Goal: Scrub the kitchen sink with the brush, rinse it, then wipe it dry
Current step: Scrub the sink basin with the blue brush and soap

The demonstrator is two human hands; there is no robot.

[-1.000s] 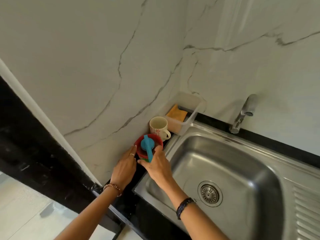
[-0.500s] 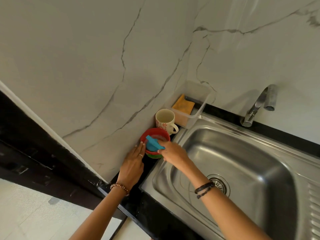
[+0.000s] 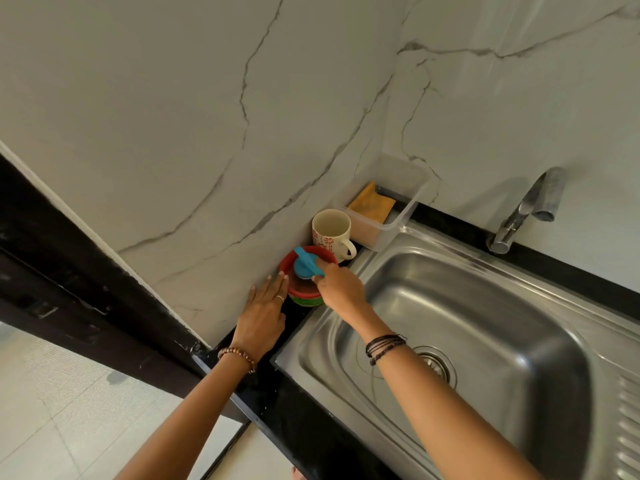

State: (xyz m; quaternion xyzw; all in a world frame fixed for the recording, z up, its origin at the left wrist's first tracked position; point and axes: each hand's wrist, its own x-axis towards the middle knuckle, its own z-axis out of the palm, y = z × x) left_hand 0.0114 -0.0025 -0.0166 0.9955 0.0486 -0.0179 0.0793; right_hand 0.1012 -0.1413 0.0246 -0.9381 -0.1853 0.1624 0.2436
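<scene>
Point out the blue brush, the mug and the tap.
blue brush (image 3: 306,267): head view, on its round blue head above the red bowl (image 3: 287,263).
mug (image 3: 330,227): head view, on its pale inner wall.
tap (image 3: 530,202): head view, on the bend of its metal spout.

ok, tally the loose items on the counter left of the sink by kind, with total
Mug: 1
Brush, blue, held by the right hand: 1
Bowl, red, brush over it: 1
Clear tub: 1
Orange cloth in the tub: 1
Total: 5
Left hand lies flat beside the bowl.
</scene>
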